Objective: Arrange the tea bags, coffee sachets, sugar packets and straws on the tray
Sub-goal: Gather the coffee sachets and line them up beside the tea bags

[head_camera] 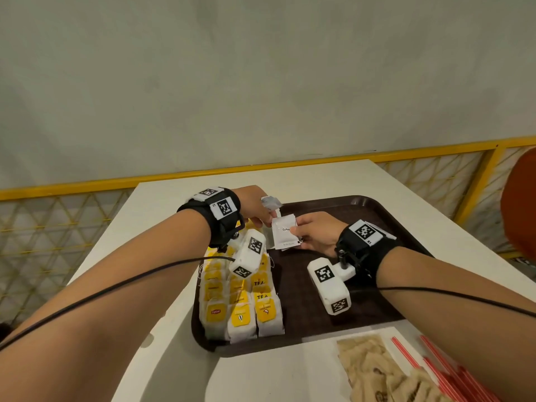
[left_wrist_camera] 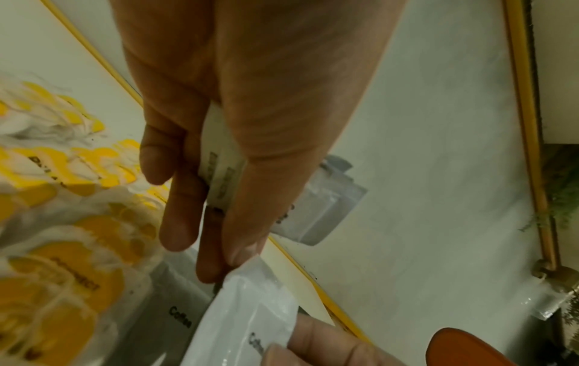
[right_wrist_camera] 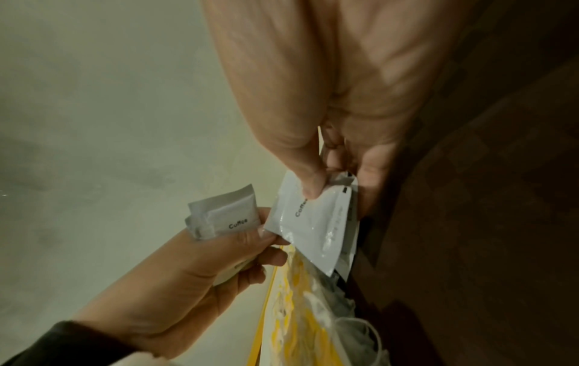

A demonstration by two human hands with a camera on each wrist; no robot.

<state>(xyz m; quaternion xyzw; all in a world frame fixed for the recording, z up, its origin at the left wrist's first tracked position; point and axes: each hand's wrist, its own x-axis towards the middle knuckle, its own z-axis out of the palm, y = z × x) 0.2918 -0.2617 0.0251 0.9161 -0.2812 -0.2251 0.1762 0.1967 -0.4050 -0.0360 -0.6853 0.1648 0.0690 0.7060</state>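
- While both hands meet over the far end of the brown tray [head_camera: 377, 329], the work is on coffee sachets; tea bags [head_camera: 240, 309] already lie in yellow-tagged rows along the tray's left side.
- Right hand [head_camera: 317, 235]: thumb on top, fingers curled beneath, pinching a small stack of white coffee sachets [head_camera: 285, 232] by one short end. More than one sachet in that pinch; exact count not readable.
- Left hand [head_camera: 255, 210]: fingers curled round a second clutch of sachets [right_wrist_camera: 224, 218], which poke out beyond the knuckles. Its thumb tip touches the free corner of the right hand's stack.
- Key relation: the right-hand stack hangs just above the tray, beside the far end of the tea rows, long axis running roughly from the right hand toward the left. A grey-white sachet already lies just below it against the tea bags, seen in the left wrist view.
- Judgement: the right hand is the nearer one to the bare middle of the tray, so setting the stack down next to the tea column falls to it; the left looks to be feeding or steadying.
- Not yet on the tray: brown sugar packets [head_camera: 374, 369] and red straws [head_camera: 435, 364], both on the white table [head_camera: 290, 175] nearest the person, right of centre.
- Risk, as I judge it: slick sachets could fan out of a one-end pinch.
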